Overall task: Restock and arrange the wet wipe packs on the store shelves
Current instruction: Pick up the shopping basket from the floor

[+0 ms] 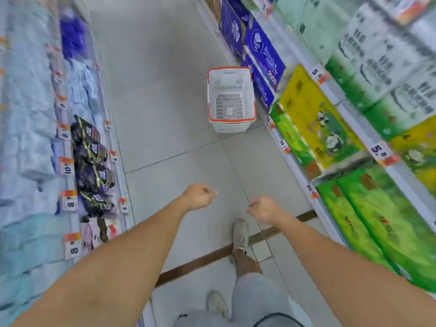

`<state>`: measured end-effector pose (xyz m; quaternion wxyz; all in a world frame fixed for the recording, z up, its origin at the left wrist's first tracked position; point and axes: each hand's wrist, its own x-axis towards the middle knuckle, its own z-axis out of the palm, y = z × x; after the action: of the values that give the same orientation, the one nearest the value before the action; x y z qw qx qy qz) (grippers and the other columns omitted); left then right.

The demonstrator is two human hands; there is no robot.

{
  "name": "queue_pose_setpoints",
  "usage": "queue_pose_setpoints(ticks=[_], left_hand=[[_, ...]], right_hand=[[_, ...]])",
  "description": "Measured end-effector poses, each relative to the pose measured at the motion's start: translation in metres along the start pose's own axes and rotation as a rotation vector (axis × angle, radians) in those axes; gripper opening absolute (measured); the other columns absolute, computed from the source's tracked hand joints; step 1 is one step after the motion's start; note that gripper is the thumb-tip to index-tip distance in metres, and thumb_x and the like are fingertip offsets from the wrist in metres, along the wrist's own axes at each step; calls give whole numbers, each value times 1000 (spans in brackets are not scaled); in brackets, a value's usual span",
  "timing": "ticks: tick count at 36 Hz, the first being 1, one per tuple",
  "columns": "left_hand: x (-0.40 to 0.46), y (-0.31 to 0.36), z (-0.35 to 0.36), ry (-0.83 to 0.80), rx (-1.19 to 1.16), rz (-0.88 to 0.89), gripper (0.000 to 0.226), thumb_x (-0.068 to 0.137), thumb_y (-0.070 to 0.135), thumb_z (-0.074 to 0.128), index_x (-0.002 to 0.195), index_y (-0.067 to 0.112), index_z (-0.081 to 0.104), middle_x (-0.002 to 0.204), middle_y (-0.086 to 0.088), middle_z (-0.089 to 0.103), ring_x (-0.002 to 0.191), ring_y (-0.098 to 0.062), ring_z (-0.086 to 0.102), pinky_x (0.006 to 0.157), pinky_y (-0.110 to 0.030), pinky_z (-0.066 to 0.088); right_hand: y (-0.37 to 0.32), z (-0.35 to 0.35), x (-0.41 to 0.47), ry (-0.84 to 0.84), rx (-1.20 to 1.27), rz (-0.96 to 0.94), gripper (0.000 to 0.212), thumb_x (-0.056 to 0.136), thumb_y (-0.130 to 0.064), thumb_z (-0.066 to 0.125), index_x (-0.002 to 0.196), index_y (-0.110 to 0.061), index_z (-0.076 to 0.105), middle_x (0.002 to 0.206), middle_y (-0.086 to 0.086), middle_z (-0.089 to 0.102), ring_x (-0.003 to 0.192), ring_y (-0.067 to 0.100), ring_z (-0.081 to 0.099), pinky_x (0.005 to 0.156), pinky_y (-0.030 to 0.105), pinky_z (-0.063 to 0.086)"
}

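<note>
1. Head view shows us walking the aisle toward the white plastic basket with an orange rim (231, 97), which stands on the grey tiled floor (165, 114) just beside the right-hand shelves (335, 95).
2. Our left hand (198, 197) and right hand (264, 208) both have curled fingers and hold nothing.
3. We judge the step is fetching the basket: stop close and lift it level by the rim.
4. Its long axis runs along the aisle, mouth upward; it looks empty.
5. Dark purple soft packs (93, 161), perhaps the wipes, lie in a row on the left low shelf.
</note>
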<state>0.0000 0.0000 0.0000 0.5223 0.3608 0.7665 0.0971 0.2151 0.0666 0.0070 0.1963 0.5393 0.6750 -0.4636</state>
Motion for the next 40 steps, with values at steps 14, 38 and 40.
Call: queue_pose_setpoints(ticks=[14, 38, 40], left_hand=[[171, 74, -237, 73, -82, -5, 26, 93, 36, 62, 83, 13, 68, 75, 2, 67, 72, -16, 61, 80, -30, 51], [583, 295, -489, -288, 649, 111, 29, 93, 26, 60, 99, -1, 69, 100, -20, 70, 97, -34, 65, 89, -43, 52], [618, 313, -494, -314, 718, 123, 25, 93, 27, 61, 91, 4, 69, 95, -17, 70, 95, -33, 66, 88, -42, 53]], right_hand=[[-170, -158, 233, -76, -132, 99, 20, 92, -25, 59, 89, -6, 66, 83, 15, 66, 68, 27, 60, 66, 34, 54], [-293, -305, 502, 124, 626, 466, 19, 98, -30, 55, 115, -23, 61, 123, 16, 65, 94, 21, 57, 96, 38, 50], [-294, -305, 528, 101, 734, 534, 30, 97, -26, 56, 121, -10, 65, 119, 18, 67, 92, 25, 62, 92, 39, 53]])
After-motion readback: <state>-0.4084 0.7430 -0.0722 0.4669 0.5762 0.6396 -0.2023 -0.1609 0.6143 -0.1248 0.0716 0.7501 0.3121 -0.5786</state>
